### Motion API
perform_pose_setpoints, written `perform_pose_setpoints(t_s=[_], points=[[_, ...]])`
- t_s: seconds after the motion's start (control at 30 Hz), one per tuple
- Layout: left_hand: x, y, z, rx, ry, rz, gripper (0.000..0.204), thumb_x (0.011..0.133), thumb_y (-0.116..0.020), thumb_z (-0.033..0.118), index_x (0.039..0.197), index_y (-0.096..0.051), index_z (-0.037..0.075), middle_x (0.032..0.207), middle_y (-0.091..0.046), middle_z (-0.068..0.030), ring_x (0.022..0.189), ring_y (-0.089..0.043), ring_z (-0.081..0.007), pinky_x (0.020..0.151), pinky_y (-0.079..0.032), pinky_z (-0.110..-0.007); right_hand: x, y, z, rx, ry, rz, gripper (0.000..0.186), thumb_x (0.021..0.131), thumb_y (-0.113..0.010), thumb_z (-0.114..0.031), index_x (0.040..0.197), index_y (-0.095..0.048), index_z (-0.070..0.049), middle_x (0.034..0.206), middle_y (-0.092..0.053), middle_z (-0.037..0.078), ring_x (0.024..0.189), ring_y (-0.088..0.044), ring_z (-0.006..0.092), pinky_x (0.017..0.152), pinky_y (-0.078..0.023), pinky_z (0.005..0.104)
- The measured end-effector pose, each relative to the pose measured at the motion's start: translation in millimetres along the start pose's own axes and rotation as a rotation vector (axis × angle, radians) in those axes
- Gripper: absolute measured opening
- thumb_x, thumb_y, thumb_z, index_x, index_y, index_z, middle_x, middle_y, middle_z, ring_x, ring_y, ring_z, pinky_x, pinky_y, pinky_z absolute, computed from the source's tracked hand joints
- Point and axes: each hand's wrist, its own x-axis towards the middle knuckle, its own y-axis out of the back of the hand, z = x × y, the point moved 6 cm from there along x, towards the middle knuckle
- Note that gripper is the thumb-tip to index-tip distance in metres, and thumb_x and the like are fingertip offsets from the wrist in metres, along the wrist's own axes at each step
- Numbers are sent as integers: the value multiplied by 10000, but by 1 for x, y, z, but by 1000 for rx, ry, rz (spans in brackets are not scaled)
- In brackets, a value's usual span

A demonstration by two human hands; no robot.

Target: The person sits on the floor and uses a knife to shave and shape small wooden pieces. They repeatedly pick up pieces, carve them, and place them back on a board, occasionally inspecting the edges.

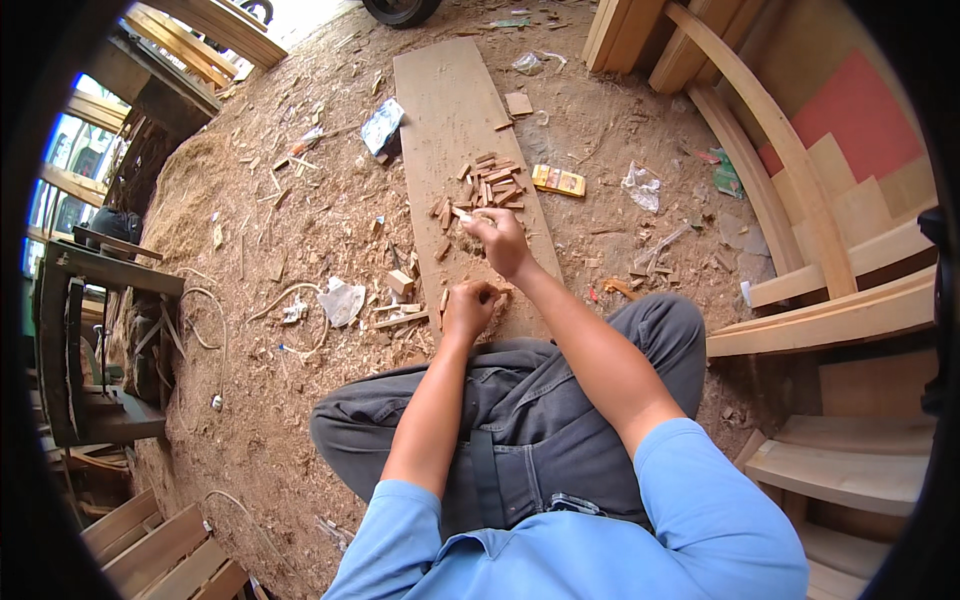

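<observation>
I sit cross-legged at the near end of a long wooden board [440, 95] lying on the ground. My right hand [500, 243] is closed in a pinch over the board, with a small pale piece [461, 214] sticking out past its fingertips; its kind is too small to tell. Just beyond lies a loose pile of small brown wood pieces [492, 183], several in all. Closer to my lap, my left hand [468, 312] is curled closed at the board's near end. Whatever its fingers hold, if anything, is hidden.
Wood shavings and offcuts cover the ground. A yellow packet [559, 181] lies right of the board, a blue-and-white packet [382, 127] at its left edge. Wooden frames [820, 215] stand along the right; a dark wooden stand [110, 330] is at left. A cord [222, 340] trails nearby.
</observation>
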Motion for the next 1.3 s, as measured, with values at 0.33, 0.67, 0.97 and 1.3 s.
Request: perform_pose_setpoints(t_s=[0.33,0.67,0.97,1.3], points=[[0,1,2,15,20,-21,97,766,-746,65,854,-746,26,792,-703,-162,686,-685,-264,656,-542,-364,1,3,-4,51,44,13,315,868,-605,-288,744,-692,-12,615,-606,41,613,-527,117,601,-407,301],[-1,4,7,-13,-30,-1,72,786,-717,36,848,-738,5,759,-701,-153,668,-687,-226,644,-541,-334,-1,1,3,-18,-37,27,338,853,-608,-288,813,-699,35,707,-666,97,673,-576,155,665,-450,326],[-2,4,6,27,2,-6,63,778,-715,39,827,-727,2,778,-704,-156,679,-688,-234,650,-539,-343,-2,1,10,-55,-144,-37,291,859,-604,-250,817,-701,22,747,-668,53,742,-569,108,711,-447,268],[-2,2,8,25,-16,1,73,769,-723,35,830,-721,-7,763,-702,-150,678,-690,-228,648,-540,-340,-5,1,7,-115,-131,-41,322,855,-602,-278,817,-707,24,752,-678,69,729,-577,122,701,-448,281]])
